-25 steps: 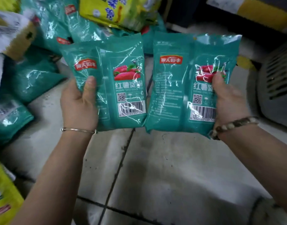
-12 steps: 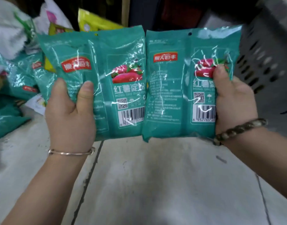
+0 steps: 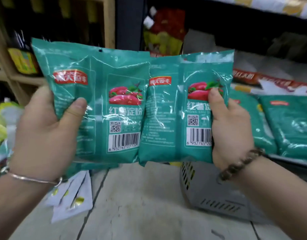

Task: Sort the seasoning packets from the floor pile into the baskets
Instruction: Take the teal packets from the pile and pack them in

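My left hand [image 3: 45,134] grips a teal packet [image 3: 104,94] with a red logo, a sweet-potato picture and a barcode; my thumb lies across its front. Beside it, my right hand [image 3: 230,129] grips a second, matching teal packet [image 3: 168,110] by its right edge. The two packets are held upright side by side at chest height, their inner edges overlapping slightly. A grey slotted basket [image 3: 210,193] stands on the floor below my right hand. More teal packets [image 3: 288,125] lie in a row at the right.
White sachets [image 3: 73,198] lie on the pale tiled floor [image 3: 140,213] at lower left. Yellow-green packets [image 3: 0,125] pile up at the far left. A wooden shelf [image 3: 19,78] with dark bottles stands behind left, and dark shelving with red and yellow bags behind.
Both hands have lifted the packets higher and the view has tilted up from the floor toward the shelves. The grey basket now sits below my right hand.
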